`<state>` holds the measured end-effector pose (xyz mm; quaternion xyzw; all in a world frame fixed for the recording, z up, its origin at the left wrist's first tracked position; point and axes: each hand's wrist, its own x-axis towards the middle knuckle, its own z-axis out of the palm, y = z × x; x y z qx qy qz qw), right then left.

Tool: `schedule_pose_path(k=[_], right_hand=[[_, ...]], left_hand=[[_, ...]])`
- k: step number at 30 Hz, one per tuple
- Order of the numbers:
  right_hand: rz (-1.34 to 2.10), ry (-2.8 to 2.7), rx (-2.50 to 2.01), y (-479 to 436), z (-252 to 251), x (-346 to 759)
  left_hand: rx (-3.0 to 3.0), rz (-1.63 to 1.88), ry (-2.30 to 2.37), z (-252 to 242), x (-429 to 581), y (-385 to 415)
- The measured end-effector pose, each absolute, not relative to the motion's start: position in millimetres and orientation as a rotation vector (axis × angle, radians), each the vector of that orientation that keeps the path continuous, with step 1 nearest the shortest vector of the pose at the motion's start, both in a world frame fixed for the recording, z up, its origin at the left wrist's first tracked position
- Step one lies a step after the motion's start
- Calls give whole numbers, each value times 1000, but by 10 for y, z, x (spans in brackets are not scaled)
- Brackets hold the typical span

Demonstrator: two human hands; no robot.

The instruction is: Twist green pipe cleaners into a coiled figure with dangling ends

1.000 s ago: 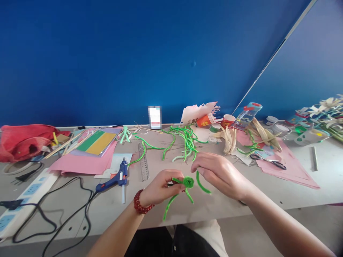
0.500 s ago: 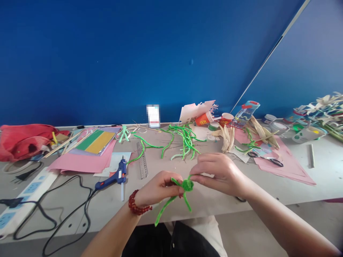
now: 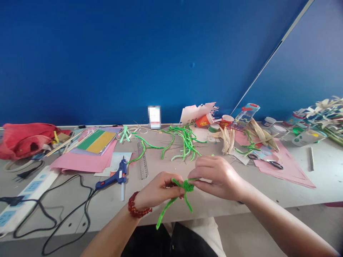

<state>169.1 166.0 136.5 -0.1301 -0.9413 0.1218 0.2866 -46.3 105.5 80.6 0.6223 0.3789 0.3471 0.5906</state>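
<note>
L hand: narrow pinch on green pipe cleaner, tight coil held over grey table, approx. mid-view, long tail hanging toward 7 o'clock. R hand: narrow pinch too, fingertips on same coil from 3 o'clock. Red bead bracelet on L wrist. From coil: blue glue gun at 9 o'clock, steel ruler at 10 o'clock, loose green pipe cleaner pile at 12 o'clock, scissors on pink paper at 2–3 o'clock.
</note>
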Motion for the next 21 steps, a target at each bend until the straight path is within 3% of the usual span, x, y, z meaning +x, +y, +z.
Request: schedule_pose_path(k=[10, 21], right_hand=[[675, -2385, -320, 1675, 1249, 1666], [656, -2397, -316, 1745, 1158, 1618]], left_hand=[[1725, 897, 989, 871, -440, 1000], [1639, 1061, 1113, 687, -435, 973]])
